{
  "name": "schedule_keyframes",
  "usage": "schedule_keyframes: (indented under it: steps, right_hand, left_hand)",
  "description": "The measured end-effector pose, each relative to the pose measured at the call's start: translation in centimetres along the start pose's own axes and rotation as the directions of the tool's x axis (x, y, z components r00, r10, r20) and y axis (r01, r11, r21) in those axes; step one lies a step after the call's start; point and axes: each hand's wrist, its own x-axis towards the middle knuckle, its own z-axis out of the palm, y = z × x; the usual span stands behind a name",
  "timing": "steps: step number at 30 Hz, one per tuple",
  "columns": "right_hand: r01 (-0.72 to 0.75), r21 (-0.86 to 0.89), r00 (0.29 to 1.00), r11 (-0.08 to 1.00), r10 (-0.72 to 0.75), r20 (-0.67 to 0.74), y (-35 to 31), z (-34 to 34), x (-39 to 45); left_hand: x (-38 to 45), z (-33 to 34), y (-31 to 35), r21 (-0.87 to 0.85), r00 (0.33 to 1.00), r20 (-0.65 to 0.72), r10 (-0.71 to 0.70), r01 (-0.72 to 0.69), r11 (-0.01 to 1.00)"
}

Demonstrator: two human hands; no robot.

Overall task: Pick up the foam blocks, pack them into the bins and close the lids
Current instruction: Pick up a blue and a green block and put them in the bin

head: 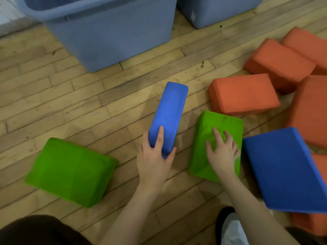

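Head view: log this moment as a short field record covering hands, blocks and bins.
left hand: grips the narrow blue block at its near end
right hand: fingers spread on the middle green block
other blocks: green block at left, large blue block at right, orange blocks beyond
bins: two blue bins, near one lidless
floor: wooden floor
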Motion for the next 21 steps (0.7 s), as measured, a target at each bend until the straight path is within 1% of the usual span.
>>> schedule_keyframes:
  steps: [2, 4, 6, 8, 9, 11, 14, 16, 19, 21]
  right_hand:
    - [-0.089, -0.066, 0.996, 0.994, 0.089, 0.01, 1.8, 0.2, -1.1]
    - [-0.186, -0.098, 0.982, 0.978, 0.189, 0.019, 3.2, 0.6, -1.9]
    - [-0.263, -0.087, 0.963, 0.961, 0.267, 0.037, 3.9, 0.8, -2.0]
    - [-0.28, -0.054, 0.956, 0.959, 0.283, 0.071, 3.8, 0.8, -1.6]
    - [-0.26, -0.031, 0.963, 0.965, 0.262, 0.067, 3.7, 0.7, -1.6]
    - [-0.168, 0.029, 0.986, 0.985, 0.168, -0.01, 3.1, 0.3, -1.7]
    - [0.032, 0.13, 0.992, 0.991, -0.016, -0.125, 1.4, -0.1, -2.5]
    - [0.114, 0.151, 0.982, 0.982, -0.089, -0.165, 0.4, -0.2, -2.9]
    - [0.111, 0.229, 0.987, 0.967, -0.08, -0.139, 0.4, -0.4, -3.3]
    - [0.066, 0.325, 0.997, 0.943, -0.05, -0.057, 0.8, -0.7, -3.6]
  left_hand:
    - [-0.9, 1.0, 0.5, 0.067, 1.0, -0.001, 0.021, -0.021, 0.998]
    - [-1.5, 1.6, 0.8, 0.101, 1.0, 0.009, 0.006, -0.007, 0.995]
    - [-1.2, 1.8, 1.2, 0.131, 1.0, 0.007, -0.008, 0.007, 0.991]
    - [-0.1, 1.6, 1.8, 0.179, 1.0, 0.002, -0.004, 0.004, 0.984]
    - [0.5, 1.4, 2.2, 0.209, 1.0, 0.029, -0.009, 0.003, 0.978]
    - [1.5, 1.3, 2.6, 0.253, 0.994, 0.101, -0.033, 0.006, 0.968]
    - [1.3, 1.2, 2.1, 0.252, 0.996, 0.094, -0.007, -0.017, 0.968]
    - [1.2, 1.2, 1.5, 0.246, 0.996, 0.09, 0.015, -0.036, 0.969]
    - [1.5, 1.2, 1.0, 0.235, 0.994, 0.109, 0.011, -0.037, 0.971]
    - [1.9, 1.0, 0.9, 0.235, 0.994, 0.113, 0.005, -0.032, 0.971]
